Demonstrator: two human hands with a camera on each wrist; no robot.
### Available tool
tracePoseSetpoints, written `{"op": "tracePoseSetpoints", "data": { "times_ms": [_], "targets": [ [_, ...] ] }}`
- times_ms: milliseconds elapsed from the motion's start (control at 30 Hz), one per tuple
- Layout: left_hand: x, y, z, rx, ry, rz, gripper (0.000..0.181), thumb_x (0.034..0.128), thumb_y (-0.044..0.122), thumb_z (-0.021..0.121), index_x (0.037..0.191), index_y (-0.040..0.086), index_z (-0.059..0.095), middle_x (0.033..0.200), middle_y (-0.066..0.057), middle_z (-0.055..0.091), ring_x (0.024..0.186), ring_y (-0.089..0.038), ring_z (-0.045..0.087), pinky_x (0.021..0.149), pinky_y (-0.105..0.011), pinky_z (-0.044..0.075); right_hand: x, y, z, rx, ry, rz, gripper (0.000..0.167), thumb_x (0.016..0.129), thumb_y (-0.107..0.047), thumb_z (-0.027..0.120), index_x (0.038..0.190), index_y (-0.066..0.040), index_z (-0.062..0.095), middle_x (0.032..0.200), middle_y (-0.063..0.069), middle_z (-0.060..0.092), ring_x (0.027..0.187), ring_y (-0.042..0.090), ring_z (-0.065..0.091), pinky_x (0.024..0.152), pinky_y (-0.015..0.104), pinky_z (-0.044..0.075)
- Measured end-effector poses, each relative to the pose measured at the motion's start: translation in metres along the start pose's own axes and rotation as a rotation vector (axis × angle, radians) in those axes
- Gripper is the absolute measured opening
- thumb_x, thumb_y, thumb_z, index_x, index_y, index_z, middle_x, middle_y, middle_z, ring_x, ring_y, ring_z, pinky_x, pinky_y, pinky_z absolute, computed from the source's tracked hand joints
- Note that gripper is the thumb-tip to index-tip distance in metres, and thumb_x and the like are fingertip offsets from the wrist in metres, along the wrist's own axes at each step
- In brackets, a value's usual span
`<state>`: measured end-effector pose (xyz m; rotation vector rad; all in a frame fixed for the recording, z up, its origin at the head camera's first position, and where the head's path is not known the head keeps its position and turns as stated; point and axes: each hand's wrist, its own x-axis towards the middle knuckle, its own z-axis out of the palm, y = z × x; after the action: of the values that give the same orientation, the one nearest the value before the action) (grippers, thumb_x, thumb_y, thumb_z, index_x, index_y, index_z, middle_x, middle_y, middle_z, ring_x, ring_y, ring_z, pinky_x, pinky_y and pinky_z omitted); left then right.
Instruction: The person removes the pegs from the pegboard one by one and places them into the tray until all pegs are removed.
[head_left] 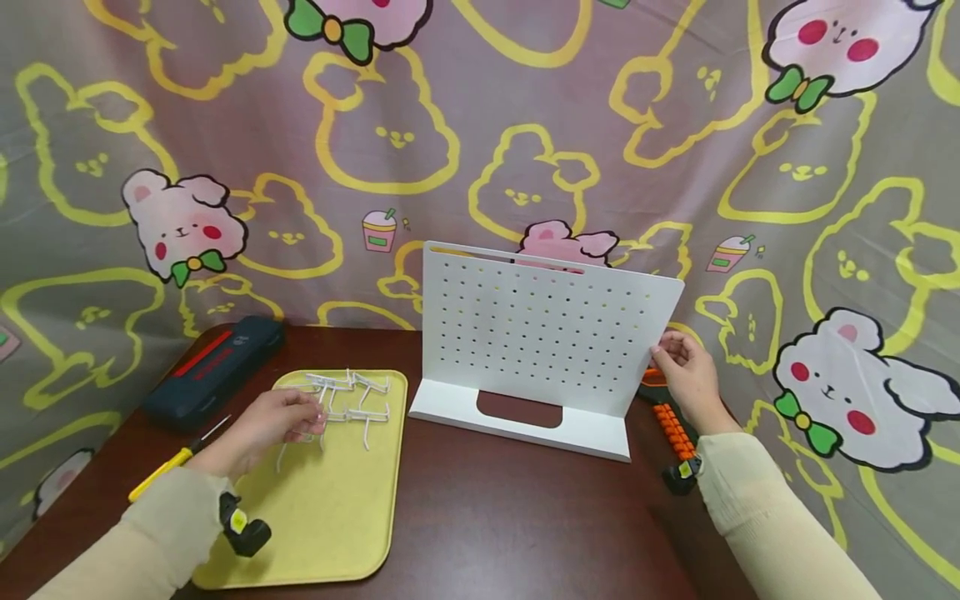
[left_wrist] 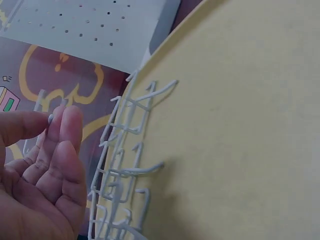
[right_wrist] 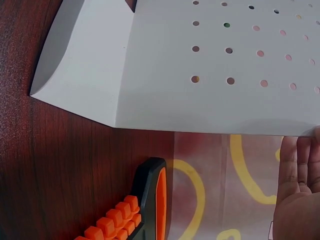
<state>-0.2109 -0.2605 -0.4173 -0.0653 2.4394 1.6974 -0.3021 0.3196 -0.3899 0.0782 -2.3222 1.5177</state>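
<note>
A white pegboard [head_left: 540, 333] stands upright on its bent base at the table's middle. My right hand [head_left: 690, 383] pinches its right edge, with the thumb on the front and the fingers behind. At the left, my left hand [head_left: 281, 421] is above the yellow tray [head_left: 337, 517]. In the left wrist view, its thumb and index finger pinch a thin white wire hook [left_wrist: 50, 119], mostly hidden by the fingers. Several more white wire hooks [left_wrist: 150, 169] lie together at the far end of the tray, beside that hand.
A dark case [head_left: 217, 371] with a red stripe lies behind the tray's left side. Left of the tray rests a yellow-handled screwdriver [head_left: 168, 469]. A black-and-orange tool holder [right_wrist: 115, 215] with orange blocks lies right of the pegboard. A patterned curtain [head_left: 465, 108] hangs behind the table.
</note>
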Motion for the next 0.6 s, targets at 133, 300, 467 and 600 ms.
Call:
{"op": "tracePoseSetpoints", "data": {
  "times_ms": [133,300,467,600],
  "targets": [
    [-0.004,-0.008,0.001,0.009,-0.004,-0.030,0.025,0.1058,0.008,0.053,0.112,-0.013,0.062,0.091,-0.007,0.072,0.079,-0.014,0.069,0.064,-0.027,0.055,0.000,0.000,0.001,-0.006,0.008,0.004,0.031,0.105,-0.010,0.060,0.127,0.010,0.051,0.108,0.014,0.060,0.085,0.000,0.059,0.074,0.011,0.055],
    [-0.010,-0.018,0.006,-0.007,-0.017,-0.049,0.021,0.1042,0.006,0.053,0.107,-0.012,0.064,0.087,-0.006,0.072,0.077,-0.013,0.069,0.062,-0.024,0.054,-0.001,-0.001,0.002,-0.007,0.014,0.002,0.030,0.105,-0.009,0.059,0.126,0.011,0.051,0.106,0.013,0.060,0.086,0.003,0.061,0.074,0.012,0.055],
    [-0.017,-0.027,0.012,-0.016,-0.016,-0.087,0.020,0.1044,0.006,0.053,0.107,-0.012,0.063,0.091,-0.008,0.071,0.079,-0.012,0.070,0.064,-0.026,0.055,-0.001,-0.001,0.002,-0.018,0.014,0.009,0.030,0.106,-0.010,0.059,0.127,0.009,0.052,0.111,0.017,0.060,0.088,0.008,0.062,0.074,0.011,0.054],
    [-0.019,-0.034,0.017,-0.015,0.005,-0.117,0.021,0.1045,0.005,0.054,0.109,-0.013,0.063,0.088,-0.007,0.072,0.077,-0.013,0.069,0.061,-0.026,0.055,0.000,-0.001,0.002,-0.034,0.015,0.012,0.030,0.106,-0.010,0.059,0.128,0.009,0.051,0.113,0.018,0.059,0.087,0.005,0.061,0.073,0.011,0.054]
  ]
}}
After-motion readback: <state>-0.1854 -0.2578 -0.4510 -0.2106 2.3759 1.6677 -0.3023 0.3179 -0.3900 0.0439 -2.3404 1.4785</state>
